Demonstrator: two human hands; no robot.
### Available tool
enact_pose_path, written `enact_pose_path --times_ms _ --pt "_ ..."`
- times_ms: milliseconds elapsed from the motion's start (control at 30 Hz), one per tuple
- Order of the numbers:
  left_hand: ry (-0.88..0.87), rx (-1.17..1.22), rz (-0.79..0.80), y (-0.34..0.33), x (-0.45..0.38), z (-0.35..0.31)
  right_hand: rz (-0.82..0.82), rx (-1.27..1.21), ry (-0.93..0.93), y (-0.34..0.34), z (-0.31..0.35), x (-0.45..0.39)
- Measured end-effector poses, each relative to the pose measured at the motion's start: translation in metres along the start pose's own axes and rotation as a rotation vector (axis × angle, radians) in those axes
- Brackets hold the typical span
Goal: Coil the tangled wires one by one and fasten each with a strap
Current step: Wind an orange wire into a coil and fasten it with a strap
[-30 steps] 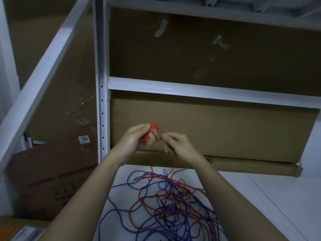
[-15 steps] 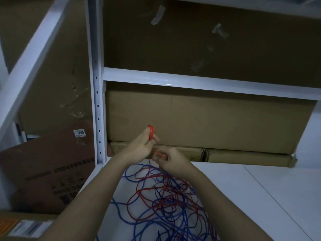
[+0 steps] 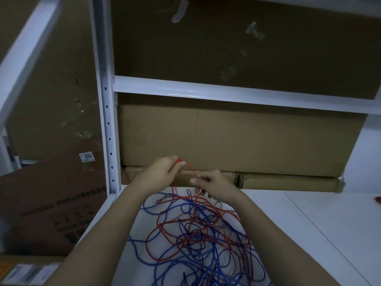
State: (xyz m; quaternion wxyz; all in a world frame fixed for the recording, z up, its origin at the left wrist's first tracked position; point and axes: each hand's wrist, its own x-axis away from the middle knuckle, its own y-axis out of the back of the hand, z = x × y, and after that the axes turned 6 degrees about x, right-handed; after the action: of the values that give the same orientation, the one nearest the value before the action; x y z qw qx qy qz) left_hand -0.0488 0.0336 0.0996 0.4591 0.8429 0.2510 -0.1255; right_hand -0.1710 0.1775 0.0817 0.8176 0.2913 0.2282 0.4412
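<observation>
A tangle of red wire (image 3: 162, 230) and blue wire (image 3: 208, 263) lies on the white shelf surface (image 3: 309, 223) in front of me. My left hand (image 3: 162, 174) is raised above the far end of the tangle and grips a small coil of the red wire between thumb and fingers. My right hand (image 3: 212, 184), just to its right and a little lower, pinches the same red strand, which runs from the coil down into the pile. Both forearms reach in from the bottom of the view and hide part of the tangle.
A white shelf upright (image 3: 107, 120) stands left of my hands, a crossbeam (image 3: 237, 94) above them. Cardboard boxes (image 3: 237, 141) fill the back of the shelf. A labelled carton (image 3: 51, 203) leans at the left. A small red object (image 3: 378, 200) lies at the right edge.
My right hand moved from under the left hand out to the right, drawing the red strand with it. My left hand still holds the red coil, now a little lower.
</observation>
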Motion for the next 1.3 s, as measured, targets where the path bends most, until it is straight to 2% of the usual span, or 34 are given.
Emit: enact_pose_path --times_ms 67,167,267,467,600,700,833,967,1067,1133,1233,1300 --pt "-0.008 0.025 -0.074 0.002 -0.003 -0.006 -0.042 0.004 0.011 0.005 0.01 -0.005" --pt "-0.002 0.078 -0.202 0.011 -0.009 -0.015 -0.2 -0.293 0.02 0.021 0.036 -0.015" --pt "0.02 0.107 -0.25 0.023 -0.015 -0.025 -0.36 -0.32 0.163 0.04 0.056 -0.02" --pt "0.051 0.173 -0.257 0.037 -0.02 -0.036 -0.609 0.066 0.344 0.057 0.061 -0.021" --pt "0.061 0.267 -0.153 0.037 -0.015 -0.039 -0.57 0.412 0.334 0.052 0.038 -0.033" --pt "0.035 0.459 -0.085 0.033 -0.009 -0.048 -0.671 0.479 0.318 0.05 0.029 -0.035" --pt "-0.011 0.718 -0.019 0.034 -0.005 -0.052 -0.792 0.534 0.393 0.054 0.034 -0.031" --pt "0.002 0.846 -0.016 0.032 0.0 -0.05 -0.728 0.56 0.31 0.06 0.034 -0.032" --pt "0.031 1.0 -0.057 0.025 0.002 -0.047 -0.613 0.693 0.243 0.05 0.027 -0.038" --pt "0.07 1.146 -0.096 0.018 0.002 -0.043 -0.487 0.691 0.238 0.039 0.021 -0.042" --pt "0.136 1.317 -0.161 0.008 -0.001 -0.036 -0.295 0.448 0.214 0.021 0.008 -0.045" --pt "0.168 1.357 -0.203 0.002 0.0 -0.032 -0.226 0.232 0.175 0.009 -0.002 -0.042"
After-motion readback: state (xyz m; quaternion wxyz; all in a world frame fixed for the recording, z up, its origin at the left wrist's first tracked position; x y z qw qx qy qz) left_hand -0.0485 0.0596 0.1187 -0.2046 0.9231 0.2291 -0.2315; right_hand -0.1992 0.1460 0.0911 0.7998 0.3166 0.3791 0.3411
